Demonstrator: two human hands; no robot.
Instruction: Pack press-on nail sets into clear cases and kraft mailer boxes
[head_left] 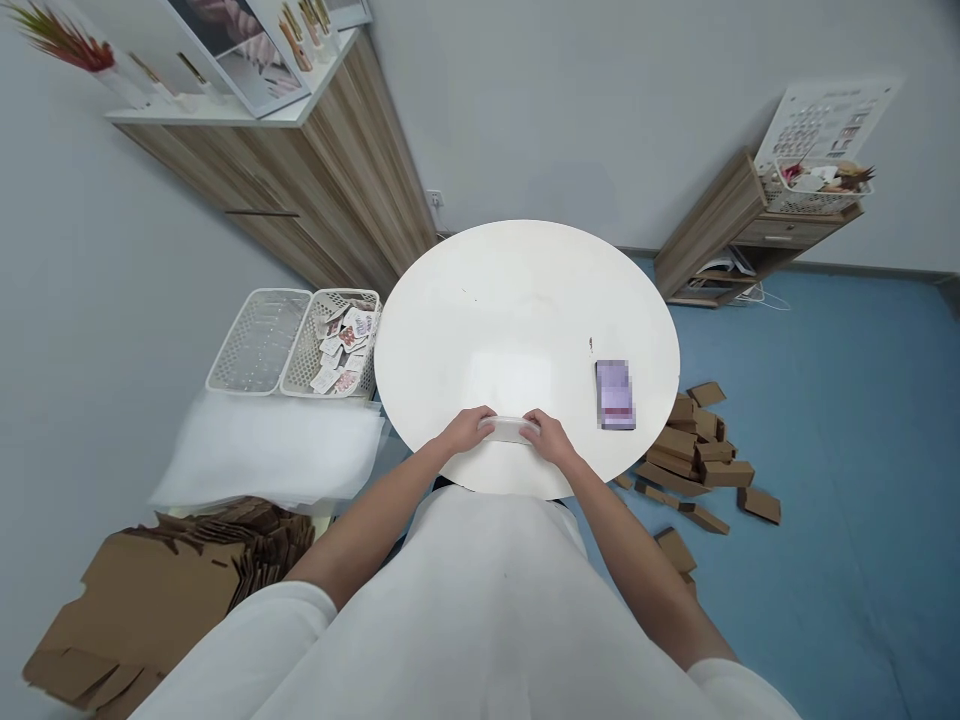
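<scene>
Close to the near edge of the round white table (525,290), my left hand (466,430) and my right hand (550,437) are closed on opposite ends of a whitish translucent flat packet (507,431). It is long and narrow and lies crosswise in front of my body. My fingers cover both its ends, and its contents cannot be made out. To the right on the tabletop sits a purple rectangular item (616,395), its surface blurred.
Left of the table are a basket of clear plastic cases (264,335), a basket of printed packets (337,350), white translucent sheets (277,445) and stacked flat cardboard (165,590). Folded brown boxes (697,450) lie piled on the blue floor at right. Wooden cabinets (367,150) stand behind.
</scene>
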